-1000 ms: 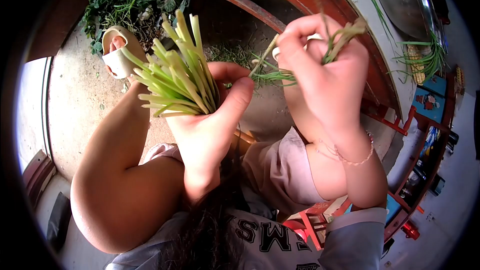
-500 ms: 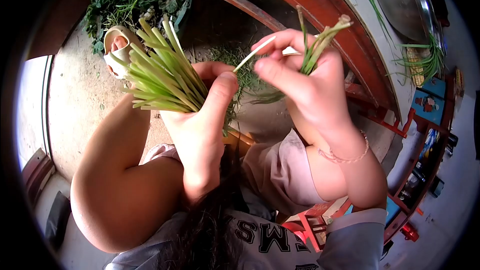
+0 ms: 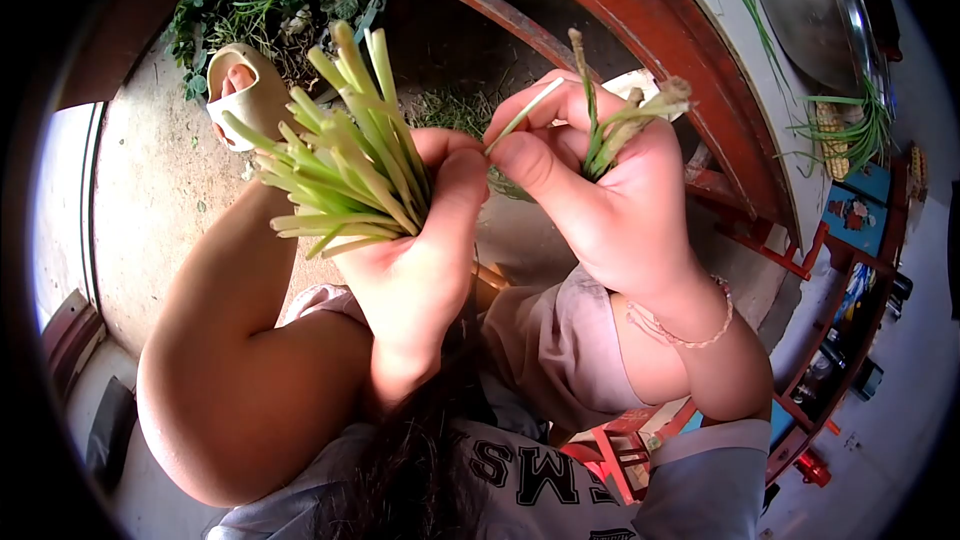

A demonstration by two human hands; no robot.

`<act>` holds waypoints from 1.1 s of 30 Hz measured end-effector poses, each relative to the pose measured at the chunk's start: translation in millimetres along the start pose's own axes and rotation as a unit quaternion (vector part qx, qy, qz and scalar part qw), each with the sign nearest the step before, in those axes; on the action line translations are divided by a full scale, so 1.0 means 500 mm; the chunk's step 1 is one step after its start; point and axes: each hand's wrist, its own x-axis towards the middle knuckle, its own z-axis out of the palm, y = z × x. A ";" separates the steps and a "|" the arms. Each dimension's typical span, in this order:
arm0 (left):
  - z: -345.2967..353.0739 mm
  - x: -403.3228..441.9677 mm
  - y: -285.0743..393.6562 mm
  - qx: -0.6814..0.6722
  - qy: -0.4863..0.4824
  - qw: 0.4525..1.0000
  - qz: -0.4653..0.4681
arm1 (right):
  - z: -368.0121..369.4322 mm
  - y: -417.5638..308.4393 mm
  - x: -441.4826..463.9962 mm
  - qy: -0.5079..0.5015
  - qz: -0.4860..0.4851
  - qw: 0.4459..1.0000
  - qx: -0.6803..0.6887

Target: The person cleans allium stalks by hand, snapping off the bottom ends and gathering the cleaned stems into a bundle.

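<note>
My left hand (image 3: 410, 265) is closed around a thick bunch of chives (image 3: 350, 165), pale green cut ends fanned upward to the left. Facing it, my right hand (image 3: 630, 215) pinches one thin pale chive stalk (image 3: 522, 117) between thumb and forefinger. The tips of both hands almost meet at the stalk's lower end; whether they touch I cannot tell. Tucked in the right palm are a few loose stalks (image 3: 618, 128) with brownish, withered ends. The lower part of the left bunch is hidden behind the hand.
A pile of leafy greens (image 3: 280, 0) lies on the floor at top left, beside my sandalled foot (image 3: 240, 90). Green scraps (image 3: 450, 110) lie beyond my hands. A red-edged table (image 3: 690, 70) at right bears a metal basin (image 3: 800, 10), chives (image 3: 855, 135) and corn (image 3: 832, 145).
The two hands have come closer together. My left hand has moved slightly right with the bunch, and the right hand slightly left with the thin stalk.
</note>
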 end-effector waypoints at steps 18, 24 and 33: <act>-0.001 0.001 -0.005 0.002 0.005 0.999 0.034 | -0.012 -0.016 -0.002 -0.057 0.030 0.997 -0.031; -0.004 0.002 0.008 -0.009 -0.012 1.000 0.001 | 0.002 -0.014 -0.002 0.007 0.041 0.999 -0.009; -0.003 -0.002 0.001 -0.022 0.004 1.000 -0.003 | -0.024 -0.016 0.003 -0.017 0.007 0.996 -0.090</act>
